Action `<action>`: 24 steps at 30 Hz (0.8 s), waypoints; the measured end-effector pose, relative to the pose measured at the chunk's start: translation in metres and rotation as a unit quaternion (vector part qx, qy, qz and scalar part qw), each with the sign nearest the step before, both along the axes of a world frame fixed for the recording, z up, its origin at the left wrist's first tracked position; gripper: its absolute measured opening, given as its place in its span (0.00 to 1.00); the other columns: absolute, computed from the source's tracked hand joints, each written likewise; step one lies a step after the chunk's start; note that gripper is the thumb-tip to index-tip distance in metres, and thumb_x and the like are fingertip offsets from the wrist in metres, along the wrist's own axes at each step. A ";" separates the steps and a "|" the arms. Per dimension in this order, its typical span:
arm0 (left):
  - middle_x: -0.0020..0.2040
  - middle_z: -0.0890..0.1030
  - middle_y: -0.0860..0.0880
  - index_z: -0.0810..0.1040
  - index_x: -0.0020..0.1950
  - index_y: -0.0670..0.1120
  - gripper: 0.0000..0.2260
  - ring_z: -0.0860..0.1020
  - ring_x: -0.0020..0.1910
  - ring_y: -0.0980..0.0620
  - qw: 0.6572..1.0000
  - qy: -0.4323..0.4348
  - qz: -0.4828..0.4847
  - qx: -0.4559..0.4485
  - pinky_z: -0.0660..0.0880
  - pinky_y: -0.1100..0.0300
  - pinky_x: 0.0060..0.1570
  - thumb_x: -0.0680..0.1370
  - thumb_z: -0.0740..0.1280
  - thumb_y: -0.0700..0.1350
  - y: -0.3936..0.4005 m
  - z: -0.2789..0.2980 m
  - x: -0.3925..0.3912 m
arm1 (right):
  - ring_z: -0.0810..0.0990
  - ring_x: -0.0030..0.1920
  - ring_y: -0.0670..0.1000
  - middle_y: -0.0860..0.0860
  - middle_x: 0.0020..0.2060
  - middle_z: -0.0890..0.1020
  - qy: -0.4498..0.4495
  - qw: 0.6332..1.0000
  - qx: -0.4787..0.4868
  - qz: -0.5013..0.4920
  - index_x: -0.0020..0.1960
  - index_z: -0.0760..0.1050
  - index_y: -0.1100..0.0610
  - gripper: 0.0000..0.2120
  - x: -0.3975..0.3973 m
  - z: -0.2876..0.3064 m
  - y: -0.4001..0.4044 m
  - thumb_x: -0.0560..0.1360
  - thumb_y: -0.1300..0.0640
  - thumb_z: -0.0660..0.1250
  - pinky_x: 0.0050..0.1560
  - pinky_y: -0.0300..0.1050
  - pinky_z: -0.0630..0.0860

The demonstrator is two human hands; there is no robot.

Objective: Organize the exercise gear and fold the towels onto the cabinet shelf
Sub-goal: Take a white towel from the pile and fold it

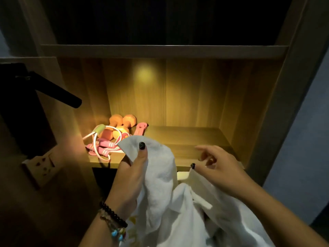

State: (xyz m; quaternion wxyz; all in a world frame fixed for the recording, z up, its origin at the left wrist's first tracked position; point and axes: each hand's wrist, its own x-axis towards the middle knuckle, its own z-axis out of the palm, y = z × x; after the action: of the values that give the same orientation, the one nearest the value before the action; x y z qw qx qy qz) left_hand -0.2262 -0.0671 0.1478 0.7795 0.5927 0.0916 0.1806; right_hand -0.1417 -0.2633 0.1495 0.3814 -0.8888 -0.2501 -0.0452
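Note:
A white towel (160,175) hangs crumpled in front of the lit cabinet shelf (192,139). My left hand (131,172) pinches one upper corner of it between thumb and fingers. My right hand (219,168) is at another edge of the towel, the thumb pressing the cloth while the fingers are spread above it. On the shelf's left side lie two orange dumbbells (122,122) and a pink skipping rope (105,145) with a white cord, piled together. More white cloth bunches below my hands.
A pink flat item (141,128) leans beside the dumbbells. A dark handle (58,93) juts out at the left, above a wall socket (42,164). An upper shelf board (163,50) runs above. A grey wall (302,139) stands at the right.

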 end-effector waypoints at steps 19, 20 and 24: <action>0.37 0.84 0.51 0.81 0.45 0.45 0.07 0.82 0.37 0.55 0.962 -0.035 0.247 -0.112 0.80 0.61 0.34 0.80 0.64 0.43 0.028 -0.019 -0.002 | 0.69 0.33 0.44 0.46 0.30 0.73 0.118 0.977 0.112 0.139 0.32 0.71 0.49 0.15 0.026 -0.078 0.039 0.77 0.51 0.65 0.38 0.41 0.65; 0.38 0.84 0.51 0.81 0.46 0.45 0.07 0.83 0.38 0.55 0.959 -0.030 0.256 -0.122 0.80 0.61 0.36 0.80 0.64 0.43 0.032 -0.021 -0.002 | 0.69 0.33 0.43 0.44 0.30 0.73 0.123 0.976 0.125 0.130 0.31 0.71 0.48 0.16 0.028 -0.081 0.037 0.78 0.53 0.65 0.37 0.40 0.65; 0.38 0.82 0.51 0.79 0.45 0.46 0.07 0.81 0.38 0.54 0.956 -0.040 0.269 -0.113 0.80 0.58 0.37 0.80 0.63 0.43 0.037 -0.023 -0.004 | 0.70 0.32 0.40 0.42 0.30 0.75 0.066 0.978 0.156 0.120 0.34 0.74 0.53 0.13 0.029 -0.062 0.037 0.77 0.60 0.66 0.36 0.34 0.66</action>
State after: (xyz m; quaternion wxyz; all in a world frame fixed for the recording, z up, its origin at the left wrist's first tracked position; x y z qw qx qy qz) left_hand -0.2298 -0.0302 0.1252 0.7668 0.4465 0.2365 0.3959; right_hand -0.1128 -0.2259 0.0873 0.5338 -0.7828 -0.3191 0.0211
